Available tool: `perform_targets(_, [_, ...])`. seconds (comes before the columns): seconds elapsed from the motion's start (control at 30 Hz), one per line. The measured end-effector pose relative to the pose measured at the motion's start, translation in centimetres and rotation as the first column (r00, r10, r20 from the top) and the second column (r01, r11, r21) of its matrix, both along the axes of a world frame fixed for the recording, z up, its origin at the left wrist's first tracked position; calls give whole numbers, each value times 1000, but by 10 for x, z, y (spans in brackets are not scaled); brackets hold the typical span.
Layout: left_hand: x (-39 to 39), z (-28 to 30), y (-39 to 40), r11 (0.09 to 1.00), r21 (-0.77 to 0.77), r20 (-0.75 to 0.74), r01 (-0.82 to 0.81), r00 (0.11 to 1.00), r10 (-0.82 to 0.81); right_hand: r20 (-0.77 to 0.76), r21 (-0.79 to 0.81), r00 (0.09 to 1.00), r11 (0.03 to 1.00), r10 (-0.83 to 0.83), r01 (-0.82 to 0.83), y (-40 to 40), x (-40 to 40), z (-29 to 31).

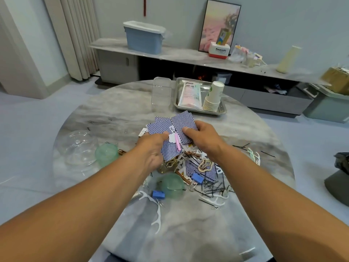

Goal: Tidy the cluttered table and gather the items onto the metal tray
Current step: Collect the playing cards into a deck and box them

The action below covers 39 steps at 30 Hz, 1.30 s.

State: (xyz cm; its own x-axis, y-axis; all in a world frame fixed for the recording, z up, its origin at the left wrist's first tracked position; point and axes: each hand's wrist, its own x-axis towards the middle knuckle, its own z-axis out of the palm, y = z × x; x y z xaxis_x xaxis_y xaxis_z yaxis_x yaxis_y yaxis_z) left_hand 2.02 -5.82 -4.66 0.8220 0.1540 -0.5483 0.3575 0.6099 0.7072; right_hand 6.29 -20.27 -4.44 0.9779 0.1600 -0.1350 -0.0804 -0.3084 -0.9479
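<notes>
Blue storage bin [144,37] — framed picture [220,25] on sideboard [181,55].

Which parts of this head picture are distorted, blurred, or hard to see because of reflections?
Head view: the wide lens bends the round table edge and stretches both forearms near the bottom corners; the cardboard box at the far right is smeared; the metal tray rim shows mild glare; the clear dome lid nearly vanishes against the marble; the playing cards stay sharp.

The red-and-white box [219,51] on the long shelf [179,55] against the wall bears the brand name "Panasonic" in dark letters (a smaller line beneath it is too fine to read). Print on the packet [189,95] in the metal tray [200,110] is blurred and illegible.
</notes>
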Motion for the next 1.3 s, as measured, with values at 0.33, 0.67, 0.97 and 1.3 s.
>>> perform_targets(0.33, [4,-1,4,991,-17,21,-132,991,132,-46,-386,985,907,165,-170,-16,-10,11])
perform_targets(0.67, [7,-3,16,975,-5,-19,-220,975,220,-286,-822,921,427,264,-378,-60,-11,-17])
perform_targets(0.97, [6,-5,12,979,-4,-32,-204,979,204,-272,-809,919,450,285,-379,-51,0,-25])
perform_targets(1.3, [8,-8,9,983,2,-36,-185,982,185,-232,-917,897,224,376,-331,-28,-9,-27])
